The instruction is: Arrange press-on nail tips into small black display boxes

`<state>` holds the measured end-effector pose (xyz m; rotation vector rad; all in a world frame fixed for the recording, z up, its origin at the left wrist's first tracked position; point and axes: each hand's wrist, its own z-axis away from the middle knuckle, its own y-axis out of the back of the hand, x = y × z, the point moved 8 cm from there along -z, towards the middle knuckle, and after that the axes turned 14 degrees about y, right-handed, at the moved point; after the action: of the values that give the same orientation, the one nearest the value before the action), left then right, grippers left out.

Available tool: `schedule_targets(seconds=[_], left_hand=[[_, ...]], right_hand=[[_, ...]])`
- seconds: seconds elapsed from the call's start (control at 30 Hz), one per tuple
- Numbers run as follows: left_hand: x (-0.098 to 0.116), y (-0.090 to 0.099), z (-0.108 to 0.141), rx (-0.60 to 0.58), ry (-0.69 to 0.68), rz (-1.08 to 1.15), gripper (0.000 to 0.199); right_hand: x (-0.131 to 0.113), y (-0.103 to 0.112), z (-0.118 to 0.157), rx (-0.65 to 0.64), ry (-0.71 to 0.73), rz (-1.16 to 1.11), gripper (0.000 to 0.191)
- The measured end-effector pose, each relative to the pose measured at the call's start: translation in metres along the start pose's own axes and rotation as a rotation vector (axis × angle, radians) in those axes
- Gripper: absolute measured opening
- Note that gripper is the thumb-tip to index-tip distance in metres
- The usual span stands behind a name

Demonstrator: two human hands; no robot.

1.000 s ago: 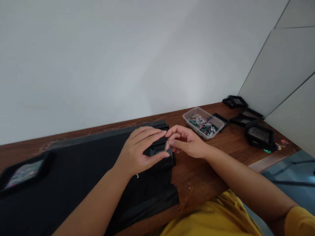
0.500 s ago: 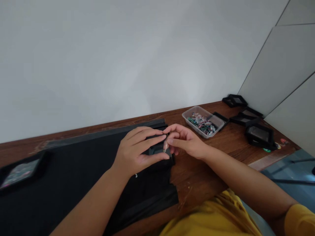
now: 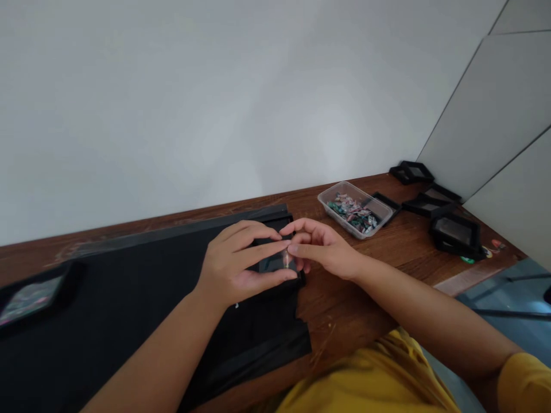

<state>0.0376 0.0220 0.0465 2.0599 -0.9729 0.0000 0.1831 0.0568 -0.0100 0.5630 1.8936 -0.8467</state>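
One left hand (image 3: 232, 261) spreads above a black frame (image 3: 267, 264) while the right hand (image 3: 325, 249) apparently pinches a small shiny piece (image 3: 286, 260).

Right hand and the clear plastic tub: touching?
Apart. The head view shows a strip of brown tabletop between the right hand and the clear plastic tub.
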Motion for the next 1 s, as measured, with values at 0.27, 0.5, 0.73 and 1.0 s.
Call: schedule_targets(seconds=[0.27,0.5,0.73,1.0], left_hand=[[-0.005,0.011,-0.004,0.038,0.029,-0.039,0.035],[-0.020,0.002,0.001,-0.016,0.128,-0.123,0.048],[-0.027,-0.029,0.016,-0.203,0.208,-0.178,0.057],[-0.033,-0.042,0.023,-0.384,0.276,-0.273,0.061]], right_hand=[[0.002,0.010,0.000,0.151,-0.060,0.209,0.017],[-0.004,0.010,0.003,0.143,0.028,0.401,0.023],[-0.019,0.005,0.009,0.080,0.161,0.682,0.030],[-0.024,-0.007,0.012,-0.031,0.129,0.854,0.019]])
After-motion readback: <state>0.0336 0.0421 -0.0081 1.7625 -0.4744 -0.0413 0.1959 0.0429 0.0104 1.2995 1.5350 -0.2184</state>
